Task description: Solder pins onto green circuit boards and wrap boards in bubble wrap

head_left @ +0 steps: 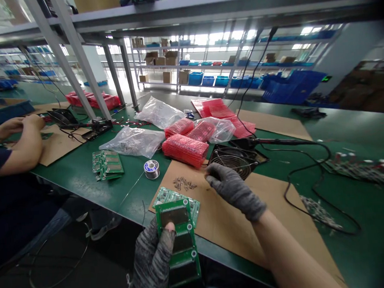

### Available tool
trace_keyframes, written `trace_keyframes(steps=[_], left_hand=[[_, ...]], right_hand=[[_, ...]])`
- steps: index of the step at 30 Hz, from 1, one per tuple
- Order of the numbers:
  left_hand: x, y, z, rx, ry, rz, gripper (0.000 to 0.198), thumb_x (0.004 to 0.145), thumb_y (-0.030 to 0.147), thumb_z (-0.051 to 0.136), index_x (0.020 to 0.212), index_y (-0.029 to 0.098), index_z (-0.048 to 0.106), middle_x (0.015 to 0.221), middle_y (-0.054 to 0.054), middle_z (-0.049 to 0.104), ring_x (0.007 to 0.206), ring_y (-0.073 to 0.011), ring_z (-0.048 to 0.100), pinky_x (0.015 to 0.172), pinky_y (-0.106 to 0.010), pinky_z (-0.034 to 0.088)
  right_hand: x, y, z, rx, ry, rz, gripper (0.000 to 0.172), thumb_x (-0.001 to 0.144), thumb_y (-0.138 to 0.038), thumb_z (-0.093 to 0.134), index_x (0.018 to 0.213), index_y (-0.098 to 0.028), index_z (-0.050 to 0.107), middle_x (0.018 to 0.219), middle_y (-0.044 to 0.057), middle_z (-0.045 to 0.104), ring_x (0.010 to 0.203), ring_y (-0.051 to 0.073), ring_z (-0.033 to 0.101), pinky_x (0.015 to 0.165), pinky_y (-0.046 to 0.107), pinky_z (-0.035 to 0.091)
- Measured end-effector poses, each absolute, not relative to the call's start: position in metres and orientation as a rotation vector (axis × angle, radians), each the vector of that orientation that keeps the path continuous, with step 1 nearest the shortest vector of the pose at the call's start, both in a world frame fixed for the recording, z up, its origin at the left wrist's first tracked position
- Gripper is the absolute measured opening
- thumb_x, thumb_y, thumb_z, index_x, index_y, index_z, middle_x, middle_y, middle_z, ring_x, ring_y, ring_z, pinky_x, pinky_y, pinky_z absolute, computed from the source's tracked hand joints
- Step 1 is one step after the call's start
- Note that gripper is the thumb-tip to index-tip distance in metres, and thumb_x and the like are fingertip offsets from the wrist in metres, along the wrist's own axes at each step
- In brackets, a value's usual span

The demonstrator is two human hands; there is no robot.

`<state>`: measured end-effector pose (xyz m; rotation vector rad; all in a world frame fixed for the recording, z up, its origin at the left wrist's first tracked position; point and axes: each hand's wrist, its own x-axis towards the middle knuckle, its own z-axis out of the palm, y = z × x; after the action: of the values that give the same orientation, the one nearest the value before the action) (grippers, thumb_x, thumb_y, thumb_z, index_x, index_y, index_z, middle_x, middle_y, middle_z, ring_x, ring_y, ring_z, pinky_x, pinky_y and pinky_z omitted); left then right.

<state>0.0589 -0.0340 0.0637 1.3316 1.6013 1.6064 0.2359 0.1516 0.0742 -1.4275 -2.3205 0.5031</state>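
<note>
My left hand (154, 260), in a grey fingerless glove, is closed around a long green circuit board (179, 239), thumb pressed on its face, held upright at the table's near edge. My right hand (233, 189), also gloved, reaches forward over the brown cardboard mat (223, 220), fingers curled together near a small heap of tiny dark parts (184, 184). What the fingertips pinch, if anything, I cannot make out. More green boards (174, 198) lie on the mat behind the held one.
A small fan (234, 160), a soldering iron (277, 142) with a black cable, a solder spool (151, 168), red bubble-wrap packs (184, 149), clear bags (132, 141) and a stack of green boards (108, 164) lie on the green table. A co-worker's arm (21, 147) rests at left.
</note>
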Motion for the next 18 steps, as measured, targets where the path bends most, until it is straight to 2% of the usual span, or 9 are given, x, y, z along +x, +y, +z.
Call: trace_keyframes(steps=[2,4,6,11,18], left_hand=[[0.064,-0.034,0.065,1.305,1.550,1.544,0.031,0.092,0.039,0.056,0.116,0.027,0.070,0.107,-0.005,0.075,0.097,-0.0224,0.073,0.082,-0.031,0.062],[0.070,-0.033,0.063,1.300,1.517,1.510,0.029,0.092,0.037,0.056,0.115,0.027,0.070,0.106,-0.004,0.076,0.096,-0.0218,0.073,0.085,-0.029,0.060],[0.078,-0.035,0.057,1.297,1.510,1.509,0.028,0.090,0.036,0.059,0.113,0.026,0.072,0.107,-0.005,0.075,0.098,-0.0216,0.072,0.088,-0.028,0.059],[0.094,-0.049,0.035,1.178,1.629,1.620,0.029,0.090,0.036,0.060,0.115,0.024,0.071,0.109,-0.009,0.073,0.104,-0.0229,0.069,0.088,-0.028,0.059],[0.100,-0.057,0.030,1.198,1.698,1.693,0.026,0.088,0.036,0.064,0.112,0.027,0.071,0.107,-0.007,0.071,0.103,-0.0218,0.068,0.093,-0.030,0.057]], right_hand=[[0.243,0.118,0.087,-1.307,-2.230,0.659,0.013,0.092,-0.026,0.051,0.095,-0.017,0.059,0.089,0.004,0.067,0.079,0.015,0.063,0.073,0.027,0.053],[0.244,0.084,0.099,-1.115,-1.971,1.070,0.014,0.087,-0.032,0.056,0.086,-0.019,0.060,0.076,0.002,0.065,0.069,0.015,0.062,0.063,0.026,0.052],[0.242,0.059,0.108,-1.078,-1.765,1.239,0.012,0.081,-0.031,0.060,0.080,-0.019,0.062,0.071,0.001,0.066,0.066,0.015,0.063,0.060,0.025,0.052],[0.243,0.042,0.115,-1.162,-1.612,1.283,0.006,0.074,-0.026,0.065,0.074,-0.020,0.066,0.069,0.000,0.068,0.063,0.014,0.064,0.059,0.024,0.051],[0.249,0.037,0.112,-1.183,-1.563,1.258,0.007,0.072,-0.026,0.067,0.074,-0.020,0.066,0.068,0.000,0.067,0.063,0.015,0.064,0.058,0.024,0.051]])
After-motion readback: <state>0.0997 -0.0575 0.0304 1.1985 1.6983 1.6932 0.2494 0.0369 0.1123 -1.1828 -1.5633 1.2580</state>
